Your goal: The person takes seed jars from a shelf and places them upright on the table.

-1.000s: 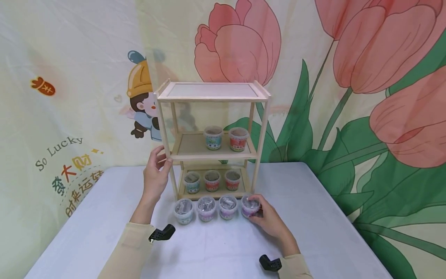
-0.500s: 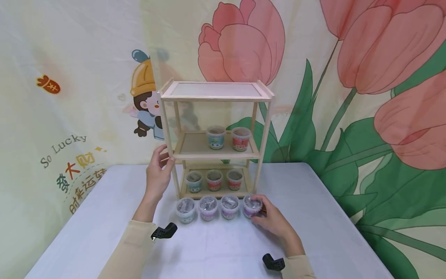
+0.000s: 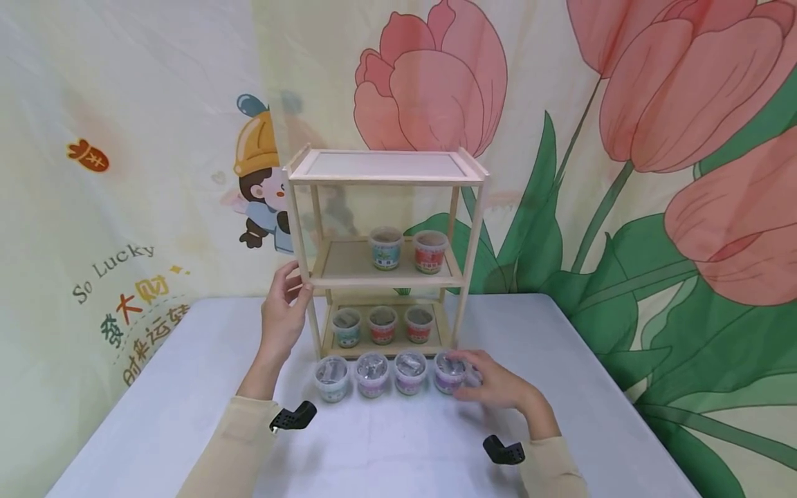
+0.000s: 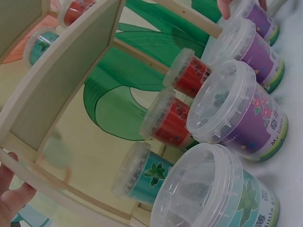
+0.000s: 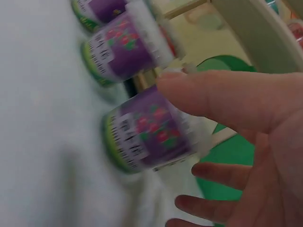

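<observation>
My left hand grips the left post of a pale wooden three-tier shelf, at the height of its middle tier. My right hand, fingers spread, is beside a purple tub with a clear lid, the rightmost of a front row on the table. In the right wrist view the thumb overlaps that tub's lid edge; I cannot tell whether it touches. Two more purple tubs and a teal tub stand to its left, all upright.
On the middle tier stand a teal tub and a red tub. The bottom tier holds another teal tub and two red ones. A white cloth covers the table; a printed tulip curtain hangs behind.
My right hand has let go of the rightmost purple tub; its fingers have spread and the hand has drawn to the right. The left hand keeps its hold on the shelf.
</observation>
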Action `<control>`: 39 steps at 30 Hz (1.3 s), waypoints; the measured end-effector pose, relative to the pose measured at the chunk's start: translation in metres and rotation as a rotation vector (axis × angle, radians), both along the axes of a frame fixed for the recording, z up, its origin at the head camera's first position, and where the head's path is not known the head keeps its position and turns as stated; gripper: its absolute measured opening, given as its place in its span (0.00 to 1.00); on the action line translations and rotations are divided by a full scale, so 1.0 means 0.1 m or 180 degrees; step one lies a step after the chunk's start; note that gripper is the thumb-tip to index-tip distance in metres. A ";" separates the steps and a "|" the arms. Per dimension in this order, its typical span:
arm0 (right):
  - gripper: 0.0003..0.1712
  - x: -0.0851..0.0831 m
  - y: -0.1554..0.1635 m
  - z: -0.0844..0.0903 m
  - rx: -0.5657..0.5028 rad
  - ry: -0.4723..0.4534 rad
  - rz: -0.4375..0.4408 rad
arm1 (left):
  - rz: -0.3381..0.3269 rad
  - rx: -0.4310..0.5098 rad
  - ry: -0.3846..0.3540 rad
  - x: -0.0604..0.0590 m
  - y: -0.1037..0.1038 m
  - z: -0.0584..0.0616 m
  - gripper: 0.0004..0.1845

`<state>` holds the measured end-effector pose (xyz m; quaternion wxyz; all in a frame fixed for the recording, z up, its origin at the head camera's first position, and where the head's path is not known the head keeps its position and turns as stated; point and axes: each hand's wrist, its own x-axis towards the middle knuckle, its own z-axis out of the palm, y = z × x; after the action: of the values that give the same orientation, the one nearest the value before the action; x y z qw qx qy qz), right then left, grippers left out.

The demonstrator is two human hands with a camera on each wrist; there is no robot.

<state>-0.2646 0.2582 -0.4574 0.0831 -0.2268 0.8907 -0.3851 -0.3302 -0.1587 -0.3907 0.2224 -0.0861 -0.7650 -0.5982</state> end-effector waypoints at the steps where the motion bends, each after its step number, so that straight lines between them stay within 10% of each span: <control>1: 0.40 0.01 0.00 0.06 0.0070 0.0044 0.0029 | -0.0005 -0.0001 -0.0006 0.00 0.00 0.00 0.27; 20: 0.35 -0.22 -0.81 1.25 -0.0868 0.1158 0.0199 | 0.0026 -0.0037 -0.0011 0.00 0.00 -0.03 0.27; 39: 0.48 -0.68 -1.51 1.47 -0.0629 0.0835 -0.0623 | 0.0004 -0.0028 -0.0032 -0.01 -0.01 -0.04 0.27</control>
<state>-0.3323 0.1070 -0.3107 -0.0942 -0.1943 0.8696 -0.4441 -0.3315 -0.1599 -0.3943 0.2187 -0.0836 -0.7688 -0.5951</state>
